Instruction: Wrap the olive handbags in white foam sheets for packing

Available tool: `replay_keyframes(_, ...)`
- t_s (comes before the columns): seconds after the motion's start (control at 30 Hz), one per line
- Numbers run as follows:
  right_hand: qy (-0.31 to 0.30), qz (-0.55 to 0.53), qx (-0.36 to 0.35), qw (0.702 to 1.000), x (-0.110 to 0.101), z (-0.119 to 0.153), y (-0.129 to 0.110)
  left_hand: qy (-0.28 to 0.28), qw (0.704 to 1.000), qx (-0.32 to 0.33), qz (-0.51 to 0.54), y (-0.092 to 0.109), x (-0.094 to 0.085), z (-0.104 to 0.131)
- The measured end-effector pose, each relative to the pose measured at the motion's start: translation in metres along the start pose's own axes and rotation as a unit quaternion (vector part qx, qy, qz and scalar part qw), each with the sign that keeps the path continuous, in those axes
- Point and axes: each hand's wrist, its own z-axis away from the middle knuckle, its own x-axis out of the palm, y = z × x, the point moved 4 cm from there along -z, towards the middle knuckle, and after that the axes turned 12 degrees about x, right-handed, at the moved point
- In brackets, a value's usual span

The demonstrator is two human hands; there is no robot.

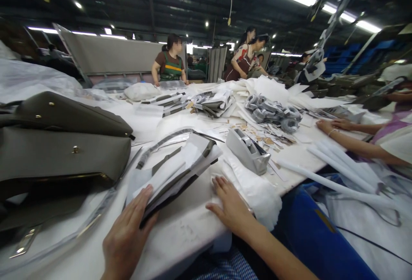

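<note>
My left hand [128,226] is closed round the near end of a bundle of dark olive straps with white paper [183,172], fingers on top and thumb underneath. The bundle lies tilted over the white tabletop [180,237]. To its right, my right hand [230,205] has its fingers stretched out on the table, beside a puffy white stuffing bag [260,190], and holds nothing. Just beyond that hand stands a grey tape dispenser [246,153]. A large olive handbag [61,151] sits at the left, with a plastic-wrapped strap [96,213] running along its near side.
Grey rolls [273,112], paper scraps [267,136] and more wrapped bundles [214,101] cover the table's far part. A blue bin [309,228] with white tubes stands right of the edge. A co-worker's hands [331,126] rest at the right; several people stand beyond.
</note>
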Motion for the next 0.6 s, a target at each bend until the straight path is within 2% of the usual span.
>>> replay_keyframes(0.1,-0.079,0.048,-0.040,0.995,0.027,-0.006,-0.019,0.012,1.000,-0.006,0.000,-0.003,-0.001,0.000)
replay_keyframes(0.2,-0.121,0.044,-0.094,0.987,0.040,-0.014,-0.045,0.016,0.999,-0.034,0.004,-0.007,-0.004,-0.007)
replay_keyframes(0.43,-0.112,0.002,-0.175,0.978,0.060,-0.050,-0.101,0.030,0.994,-0.106,0.000,-0.022,-0.015,-0.039)
replay_keyframes(0.5,-0.095,-0.012,-0.180,0.979,0.060,-0.049,-0.107,0.026,0.994,-0.109,-0.006,-0.024,-0.017,-0.046)
replay_keyframes(0.6,-0.060,-0.023,-0.185,0.981,0.056,-0.034,-0.101,0.017,0.995,-0.093,-0.013,-0.022,-0.017,-0.052)
